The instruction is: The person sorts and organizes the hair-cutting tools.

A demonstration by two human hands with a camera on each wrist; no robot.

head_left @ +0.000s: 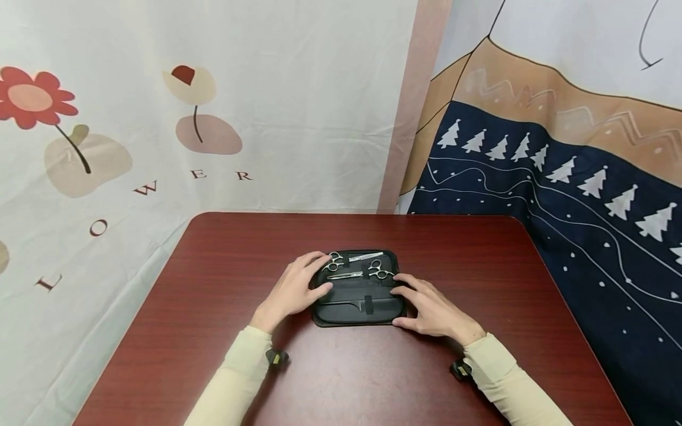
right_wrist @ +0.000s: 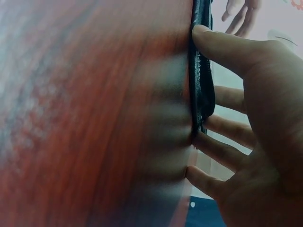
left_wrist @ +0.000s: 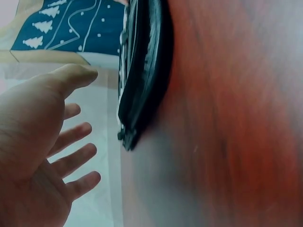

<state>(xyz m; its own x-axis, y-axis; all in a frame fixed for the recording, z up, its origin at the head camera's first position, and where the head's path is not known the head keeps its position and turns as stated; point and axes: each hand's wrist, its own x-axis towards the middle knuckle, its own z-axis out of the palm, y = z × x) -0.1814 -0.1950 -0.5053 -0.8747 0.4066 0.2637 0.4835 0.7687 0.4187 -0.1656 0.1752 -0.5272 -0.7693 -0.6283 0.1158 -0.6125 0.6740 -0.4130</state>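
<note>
A black zippered case lies opened out on the table, its long side facing me. Strapped inside it are two pairs of silver scissors, handles at opposite ends, and below them a dark comb that blends into the lining. My left hand is over the case's left side with fingers spread; in the left wrist view, its fingers and thumb stand apart from the case. At the right edge is my right hand, fingers extended; its thumb touches the case's rim in the right wrist view.
The reddish-brown wooden table has rounded far corners. Behind it hangs a pale cloth with flowers and letters, and to the right a navy cloth with white trees. A small dark device is worn at each wrist.
</note>
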